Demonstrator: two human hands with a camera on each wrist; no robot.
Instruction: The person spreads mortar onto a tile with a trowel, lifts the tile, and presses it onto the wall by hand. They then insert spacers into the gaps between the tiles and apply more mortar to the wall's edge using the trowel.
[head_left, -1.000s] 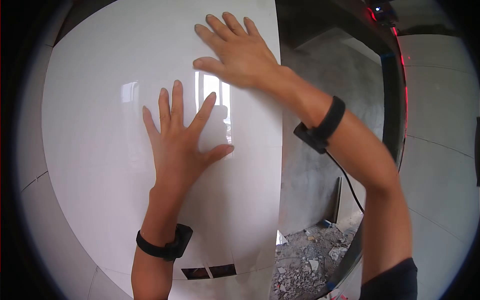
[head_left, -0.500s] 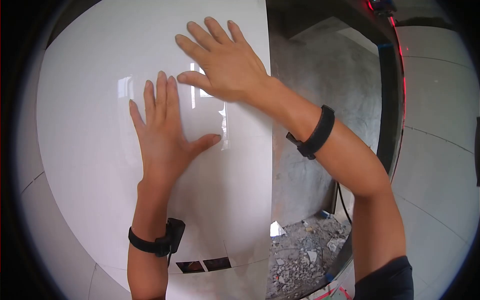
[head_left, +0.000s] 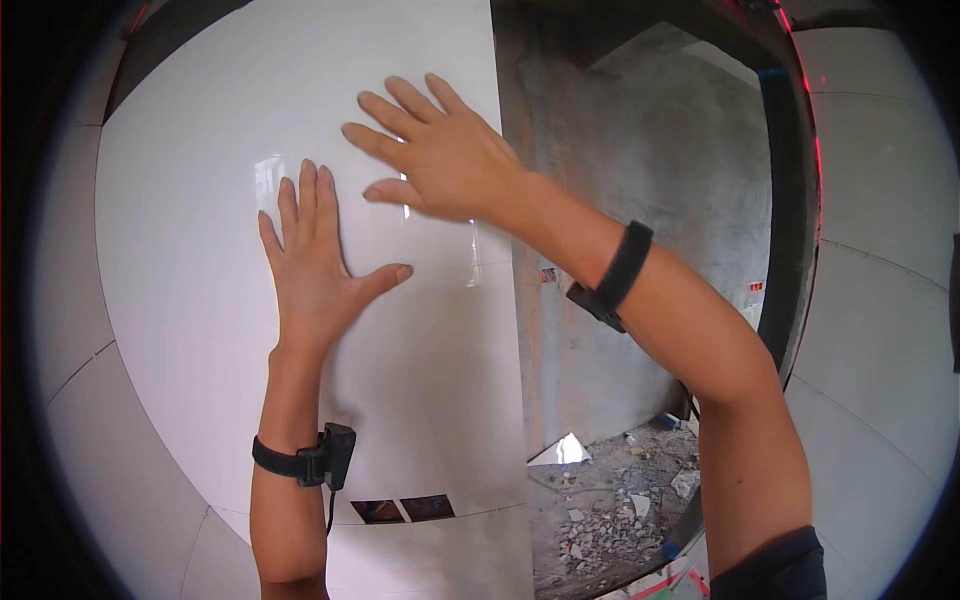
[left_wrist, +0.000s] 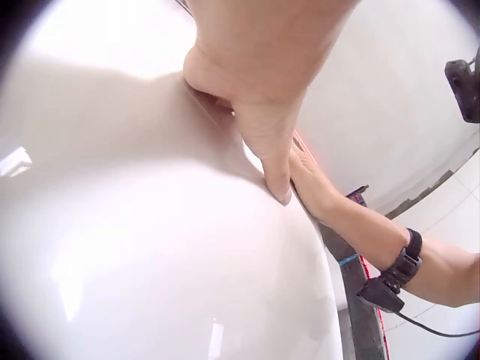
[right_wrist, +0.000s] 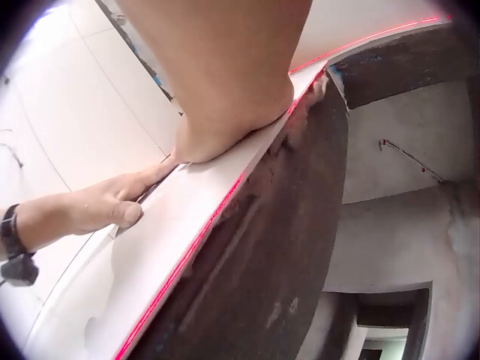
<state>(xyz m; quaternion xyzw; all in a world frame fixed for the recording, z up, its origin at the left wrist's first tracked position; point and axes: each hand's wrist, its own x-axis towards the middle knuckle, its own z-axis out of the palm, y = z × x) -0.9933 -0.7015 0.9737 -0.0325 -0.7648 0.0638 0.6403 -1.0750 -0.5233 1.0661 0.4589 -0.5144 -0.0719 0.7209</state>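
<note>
A large glossy white tile panel [head_left: 430, 340] stands upright and fills the middle of the head view. My left hand [head_left: 310, 290] lies against its face, fingers straight and close together, thumb spread out to the right. Higher and to the right, my right hand [head_left: 450, 165] rests on the same face near the panel's right edge, its fingers fanned. In the left wrist view, the left thumb [left_wrist: 277, 180] touches the shiny surface. A red laser line runs along the panel's edge [right_wrist: 180, 277] in the right wrist view. Neither hand grips anything.
Right of the panel is an opening with a bare grey wall [head_left: 640, 240] and broken rubble [head_left: 610, 510] on its floor. Two small dark cutouts [head_left: 402, 509] sit low in the tiled surface. Tiled walls [head_left: 880, 250] flank both sides. Each wrist wears a strapped camera [head_left: 337, 455].
The left hand's spread fingers have drawn together. Right hand has shifted left and lower in the head view, and more of the opening shows beside the panel.
</note>
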